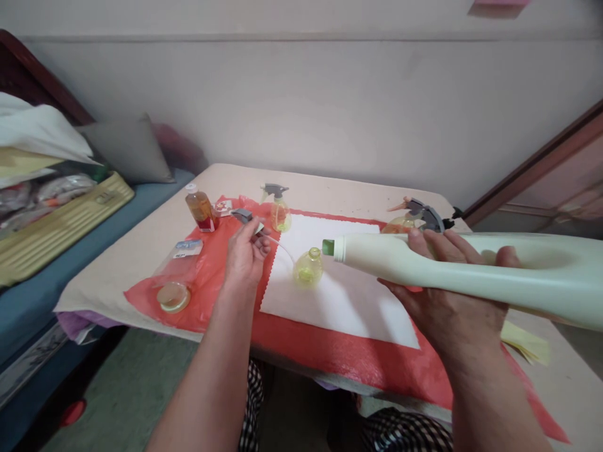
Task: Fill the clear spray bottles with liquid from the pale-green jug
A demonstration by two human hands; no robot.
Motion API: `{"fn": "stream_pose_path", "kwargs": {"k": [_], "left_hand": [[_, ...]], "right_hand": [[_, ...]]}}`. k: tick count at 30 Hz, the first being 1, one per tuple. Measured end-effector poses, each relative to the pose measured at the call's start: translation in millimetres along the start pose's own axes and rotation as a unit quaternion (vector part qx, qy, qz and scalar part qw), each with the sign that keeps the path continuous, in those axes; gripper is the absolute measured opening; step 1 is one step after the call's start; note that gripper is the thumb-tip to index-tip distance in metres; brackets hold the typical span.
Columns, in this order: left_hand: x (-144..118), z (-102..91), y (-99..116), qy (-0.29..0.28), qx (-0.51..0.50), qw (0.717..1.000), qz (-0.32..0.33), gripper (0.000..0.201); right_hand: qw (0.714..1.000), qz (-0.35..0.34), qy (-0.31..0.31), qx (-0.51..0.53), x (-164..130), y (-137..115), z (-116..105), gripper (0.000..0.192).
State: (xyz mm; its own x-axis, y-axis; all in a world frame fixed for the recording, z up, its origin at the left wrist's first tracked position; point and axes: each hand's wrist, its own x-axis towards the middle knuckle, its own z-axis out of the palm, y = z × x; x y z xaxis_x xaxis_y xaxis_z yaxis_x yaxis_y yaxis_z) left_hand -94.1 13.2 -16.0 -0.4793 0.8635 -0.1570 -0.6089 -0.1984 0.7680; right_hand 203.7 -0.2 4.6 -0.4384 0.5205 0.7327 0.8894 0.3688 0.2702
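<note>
Dim light | soft shadows on white rectangular sheet [348,304] | glare on glossy red plastic sheeting [343,356] | edges stretched, seemingly blurred

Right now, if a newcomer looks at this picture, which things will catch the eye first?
First, probably, the pale jug, held almost level in the right hand and pointing toward the open yellow bottle. Then the red cover on the table, under a white sheet. The left hand, holding a grey spray head left of the bottle, may come next.
</note>
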Motion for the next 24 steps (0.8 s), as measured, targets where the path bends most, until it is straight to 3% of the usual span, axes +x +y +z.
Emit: {"fn": "stream_pose_path", "kwargs": {"k": [24], "left_hand": [[-2.9, 3.3, -0.2, 0.005, -0.008, 1.0, -0.006, 0.011]], "right_hand": [[1.0, 0.004, -0.024, 0.013, -1.4, -1.5, 3.5, 0.063]]}}
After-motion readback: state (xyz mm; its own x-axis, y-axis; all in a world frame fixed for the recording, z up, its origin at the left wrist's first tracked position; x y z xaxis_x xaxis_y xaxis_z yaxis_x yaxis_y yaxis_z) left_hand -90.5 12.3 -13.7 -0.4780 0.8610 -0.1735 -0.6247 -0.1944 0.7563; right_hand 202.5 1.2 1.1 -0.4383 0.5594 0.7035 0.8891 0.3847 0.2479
